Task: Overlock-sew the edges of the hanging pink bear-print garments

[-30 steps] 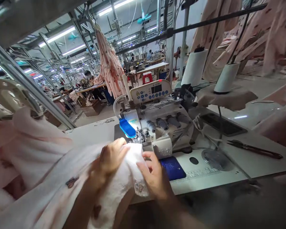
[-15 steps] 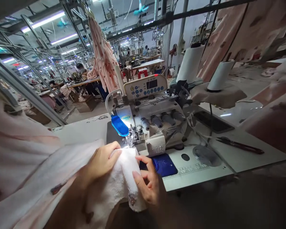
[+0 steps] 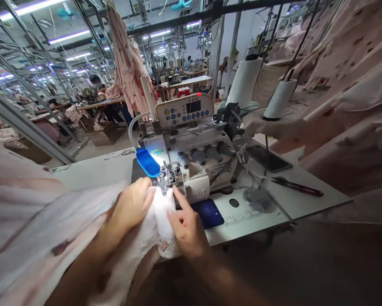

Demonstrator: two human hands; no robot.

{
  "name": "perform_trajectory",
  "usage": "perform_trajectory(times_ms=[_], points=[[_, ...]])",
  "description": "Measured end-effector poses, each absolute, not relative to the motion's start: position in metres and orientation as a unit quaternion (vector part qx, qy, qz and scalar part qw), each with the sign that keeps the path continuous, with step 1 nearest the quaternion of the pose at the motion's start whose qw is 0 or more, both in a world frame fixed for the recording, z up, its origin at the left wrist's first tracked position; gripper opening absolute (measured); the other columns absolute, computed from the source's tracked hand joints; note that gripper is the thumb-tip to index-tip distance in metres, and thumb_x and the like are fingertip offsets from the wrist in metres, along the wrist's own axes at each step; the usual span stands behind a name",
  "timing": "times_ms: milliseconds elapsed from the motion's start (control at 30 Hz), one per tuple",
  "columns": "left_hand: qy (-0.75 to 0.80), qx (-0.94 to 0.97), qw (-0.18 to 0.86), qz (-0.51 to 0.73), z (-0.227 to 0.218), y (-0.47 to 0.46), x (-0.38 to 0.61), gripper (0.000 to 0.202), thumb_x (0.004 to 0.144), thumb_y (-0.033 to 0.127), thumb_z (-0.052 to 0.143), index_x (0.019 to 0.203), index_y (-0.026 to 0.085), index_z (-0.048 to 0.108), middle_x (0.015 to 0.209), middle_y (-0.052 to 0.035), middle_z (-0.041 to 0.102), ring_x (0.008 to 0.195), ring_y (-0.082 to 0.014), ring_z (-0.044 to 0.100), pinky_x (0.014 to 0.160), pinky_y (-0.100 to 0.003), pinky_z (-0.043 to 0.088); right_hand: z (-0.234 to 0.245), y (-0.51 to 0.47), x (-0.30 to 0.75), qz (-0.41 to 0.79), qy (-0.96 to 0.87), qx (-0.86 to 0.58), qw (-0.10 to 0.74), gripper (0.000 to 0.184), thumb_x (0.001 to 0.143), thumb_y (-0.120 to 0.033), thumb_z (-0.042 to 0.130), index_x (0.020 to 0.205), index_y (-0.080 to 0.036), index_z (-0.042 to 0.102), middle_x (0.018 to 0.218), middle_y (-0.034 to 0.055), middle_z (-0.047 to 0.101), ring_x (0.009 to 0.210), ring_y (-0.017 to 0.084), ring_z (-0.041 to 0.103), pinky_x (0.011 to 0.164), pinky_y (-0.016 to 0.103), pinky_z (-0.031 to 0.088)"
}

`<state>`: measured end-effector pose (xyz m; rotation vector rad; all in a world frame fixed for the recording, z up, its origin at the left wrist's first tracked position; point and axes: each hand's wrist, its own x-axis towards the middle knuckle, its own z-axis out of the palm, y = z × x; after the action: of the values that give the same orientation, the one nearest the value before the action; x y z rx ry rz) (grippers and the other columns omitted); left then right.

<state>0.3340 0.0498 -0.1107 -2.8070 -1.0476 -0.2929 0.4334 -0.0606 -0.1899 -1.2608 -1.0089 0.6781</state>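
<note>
A fleecy white fabric piece (image 3: 164, 214) with a small brown patch at its lower end lies at the needle area of an overlock sewing machine (image 3: 206, 146). Its top edge is by the presser foot (image 3: 165, 180), under a bright lamp. My left hand (image 3: 135, 202) presses the fabric's left side with fingers together, close to the foot; what its fingertips grip beneath is hidden. On the right edge, my right hand (image 3: 187, 227) holds the fabric between thumb and curled fingers, its index finger stretched towards the foot. More spotted pale cloth (image 3: 60, 225) drapes under my left forearm.
A blue guard (image 3: 148, 162) stands left of the needle. On the white table (image 3: 241, 225) lie thread snips (image 3: 297, 187), a clear round dish (image 3: 259, 200) and a dark phone-like slab (image 3: 269, 158). Thread cones (image 3: 246, 80) rise behind; pink cloth (image 3: 131, 72) hangs beyond. A person sits far left.
Both hands have moved the fabric forward, its top edge now nearer the presser foot. My right index finger has straightened towards the foot. The whole view has shifted slightly.
</note>
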Motion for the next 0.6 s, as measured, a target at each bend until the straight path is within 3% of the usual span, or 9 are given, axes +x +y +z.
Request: perform_trajectory(times_ms=[100, 167, 233, 267, 367, 433, 500, 600], points=[[-0.296, -0.936, 0.091, -0.169, -0.116, 0.047, 0.327, 0.023, 0.090, 0.029, 0.033, 0.088, 0.018, 0.053, 0.085, -0.0066, 0.062, 0.075, -0.0209, 0.058, 0.064, -0.033, 0.044, -0.191, -0.058, 0.433, 0.324, -0.419, -0.529, 0.663, 0.061, 0.084, -0.029, 0.044, 0.139, -0.012, 0.025, 0.045, -0.0094, 0.037, 0.040, 0.009, 0.029, 0.040, 0.020, 0.020], [-0.188, -0.943, 0.108, -0.251, -0.128, 0.034, 0.316, 0.035, 0.090, 0.041, 0.035, 0.106, 0.014, 0.051, 0.101, -0.0114, 0.061, 0.093, -0.0242, 0.057, 0.078, -0.038, 0.046, -0.194, -0.068, 0.428, 0.357, -0.399, -0.500, 0.681, 0.063, 0.084, -0.031, 0.046, 0.139, -0.015, 0.021, 0.050, -0.0079, 0.043, 0.043, 0.010, 0.034, 0.042, 0.020, 0.024], [-0.091, -0.948, 0.127, -0.276, -0.143, 0.015, 0.305, 0.047, 0.089, 0.047, 0.035, 0.119, 0.013, 0.047, 0.116, -0.0131, 0.057, 0.110, -0.0252, 0.051, 0.092, -0.041, 0.041, -0.199, -0.081, 0.421, 0.410, -0.379, -0.452, 0.696, 0.066, 0.082, -0.031, 0.049, 0.139, -0.018, 0.017, 0.056, -0.0064, 0.049, 0.047, 0.011, 0.040, 0.045, 0.020, 0.029], [-0.074, -0.946, 0.135, -0.284, -0.151, 0.005, 0.301, 0.043, 0.090, 0.042, 0.037, 0.120, 0.013, 0.048, 0.117, -0.0121, 0.057, 0.113, -0.0242, 0.049, 0.095, -0.040, 0.039, -0.202, -0.086, 0.418, 0.425, -0.371, -0.432, 0.703, 0.066, 0.081, -0.029, 0.050, 0.138, -0.020, 0.018, 0.060, -0.0056, 0.052, 0.051, 0.012, 0.044, 0.048, 0.020, 0.033], [-0.109, -0.932, 0.102, -0.329, -0.168, -0.018, 0.295, 0.027, 0.088, 0.014, 0.042, 0.111, 0.016, 0.056, 0.103, -0.0073, 0.063, 0.104, -0.0195, 0.053, 0.091, -0.034, 0.041, -0.211, -0.090, 0.417, 0.357, -0.350, -0.471, 0.726, 0.055, 0.072, -0.023, 0.053, 0.125, -0.022, 0.038, 0.077, -0.0012, 0.056, 0.071, 0.016, 0.054, 0.067, 0.026, 0.042], [-0.126, -0.924, 0.050, -0.359, -0.172, -0.026, 0.293, 0.025, 0.086, 0.009, 0.046, 0.106, 0.017, 0.058, 0.091, -0.0058, 0.063, 0.091, -0.0168, 0.056, 0.082, -0.030, 0.046, -0.216, -0.083, 0.420, 0.297, -0.352, -0.533, 0.710, 0.041, 0.066, -0.023, 0.056, 0.107, -0.020, 0.051, 0.091, 0.0037, 0.056, 0.086, 0.020, 0.053, 0.078, 0.030, 0.043], [-0.140, -0.926, 0.021, -0.349, -0.171, -0.028, 0.290, 0.024, 0.084, 0.008, 0.048, 0.104, 0.018, 0.059, 0.084, -0.0045, 0.060, 0.082, -0.0147, 0.055, 0.074, -0.027, 0.047, -0.217, -0.077, 0.423, 0.340, -0.384, -0.539, 0.668, 0.029, 0.065, -0.029, 0.061, 0.091, -0.018, 0.056, 0.093, 0.0060, 0.056, 0.087, 0.022, 0.052, 0.076, 0.032, 0.044], [-0.151, -0.924, 0.009, -0.352, -0.169, -0.029, 0.283, 0.024, 0.081, 0.007, 0.052, 0.100, 0.019, 0.060, 0.077, -0.0026, 0.057, 0.074, -0.0132, 0.054, 0.065, -0.024, 0.047, -0.214, -0.082, 0.420, 0.471, -0.416, -0.466, 0.623, 0.022, 0.072, -0.038, 0.061, 0.076, -0.016, 0.057, 0.073, 0.0022, 0.054, 0.072, 0.019, 0.051, 0.066, 0.029, 0.044]])
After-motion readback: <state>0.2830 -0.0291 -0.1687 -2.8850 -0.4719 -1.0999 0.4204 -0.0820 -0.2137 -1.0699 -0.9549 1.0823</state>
